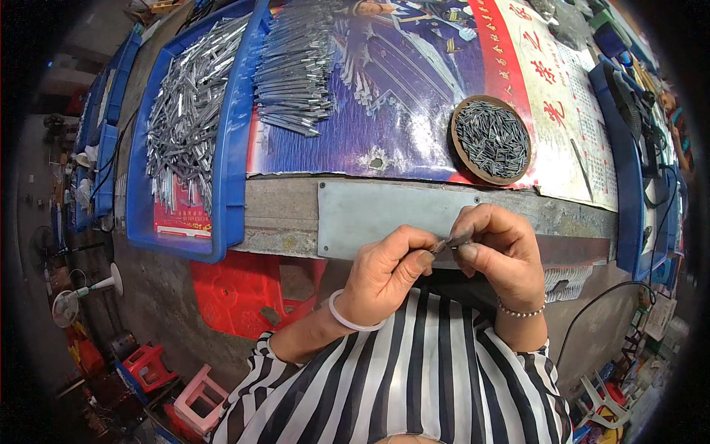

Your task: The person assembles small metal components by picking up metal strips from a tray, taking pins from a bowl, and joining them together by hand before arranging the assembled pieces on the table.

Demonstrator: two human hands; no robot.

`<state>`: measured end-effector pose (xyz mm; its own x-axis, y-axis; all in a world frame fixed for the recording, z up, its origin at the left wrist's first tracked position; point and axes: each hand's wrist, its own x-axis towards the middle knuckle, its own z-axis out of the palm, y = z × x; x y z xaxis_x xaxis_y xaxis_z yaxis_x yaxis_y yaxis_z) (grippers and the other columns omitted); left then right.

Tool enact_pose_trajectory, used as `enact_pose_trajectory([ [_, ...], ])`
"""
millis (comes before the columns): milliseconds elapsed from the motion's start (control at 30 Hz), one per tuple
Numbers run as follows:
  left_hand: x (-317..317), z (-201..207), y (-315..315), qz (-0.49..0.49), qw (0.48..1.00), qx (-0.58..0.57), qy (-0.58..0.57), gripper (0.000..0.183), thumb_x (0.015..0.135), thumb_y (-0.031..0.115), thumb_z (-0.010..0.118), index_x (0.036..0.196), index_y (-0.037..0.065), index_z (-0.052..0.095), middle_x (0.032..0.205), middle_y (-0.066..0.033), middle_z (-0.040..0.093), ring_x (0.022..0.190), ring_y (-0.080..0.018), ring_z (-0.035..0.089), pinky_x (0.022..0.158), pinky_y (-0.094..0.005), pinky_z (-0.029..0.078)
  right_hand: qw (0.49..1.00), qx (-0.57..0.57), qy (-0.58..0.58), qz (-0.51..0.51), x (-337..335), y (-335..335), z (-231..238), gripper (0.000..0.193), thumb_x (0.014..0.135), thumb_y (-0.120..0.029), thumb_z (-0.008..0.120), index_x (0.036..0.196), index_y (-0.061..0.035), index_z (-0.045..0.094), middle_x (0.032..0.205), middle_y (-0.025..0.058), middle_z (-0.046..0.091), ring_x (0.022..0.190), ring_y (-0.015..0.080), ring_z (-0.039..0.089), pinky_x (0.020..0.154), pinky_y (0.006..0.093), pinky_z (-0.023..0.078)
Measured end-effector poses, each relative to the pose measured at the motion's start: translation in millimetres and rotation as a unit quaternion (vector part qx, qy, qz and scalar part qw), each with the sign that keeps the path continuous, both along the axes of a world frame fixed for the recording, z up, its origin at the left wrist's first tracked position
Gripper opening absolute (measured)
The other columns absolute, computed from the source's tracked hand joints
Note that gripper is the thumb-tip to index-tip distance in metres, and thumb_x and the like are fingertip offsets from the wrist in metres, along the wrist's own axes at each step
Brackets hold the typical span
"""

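My left hand [388, 265] and my right hand [509, 255] meet in front of my striped top, close to the table's near edge. Thumb and fingers of both are closed in a pinch around a small dark metal piece [441, 246]; the fingertips cover most of it, so its exact kind does not show. Just beyond them, a smooth grey metal plate [392, 214] is fixed along the table edge. To the far right of my hands sits a round brown bowl [484, 178] full of short dark metal pins [492, 139].
At left, a blue tray [235, 140] holds a heap of thin silvery metal strips [194, 96]. Beside it, similar strips [292, 74] lie in rows on a glossy poster [414, 155]. A thin rod [582, 169] lies at right, near another blue tray [629, 163]. Below is a red stool [229, 296].
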<state>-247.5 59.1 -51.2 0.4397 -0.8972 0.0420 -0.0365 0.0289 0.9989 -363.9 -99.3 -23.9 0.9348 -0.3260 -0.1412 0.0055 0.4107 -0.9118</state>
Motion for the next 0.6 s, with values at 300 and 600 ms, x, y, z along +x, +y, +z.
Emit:
enact_pose_trajectory([
  [300,-1.1,0.2,0.3,-0.009,1.000,-0.010,-0.013,0.017,0.098,0.016,0.054,0.104,0.001,0.058,0.074,-0.0014,0.063,0.058,-0.0038,0.050,0.054,-0.0192,0.042,0.999,0.040,0.031,-0.016,0.3,-1.3,3.2,0.013,0.082,0.001,0.060,0.092,-0.0006,0.051,0.080,-0.0010,0.053,0.065,0.0026,0.048,0.055,0.0175,0.037],
  [600,-0.1,2.2,2.7,-0.041,0.998,0.015,-0.045,0.011,0.091,0.007,0.060,0.099,-0.001,0.060,0.081,-0.0109,0.064,0.067,-0.0200,0.064,0.061,-0.0285,0.050,0.996,0.074,0.032,0.044,-5.1,-11.2,5.5,0.014,0.080,0.005,0.055,0.090,-0.0019,0.048,0.084,-0.0006,0.048,0.076,0.0044,0.047,0.065,0.0202,0.038],
])
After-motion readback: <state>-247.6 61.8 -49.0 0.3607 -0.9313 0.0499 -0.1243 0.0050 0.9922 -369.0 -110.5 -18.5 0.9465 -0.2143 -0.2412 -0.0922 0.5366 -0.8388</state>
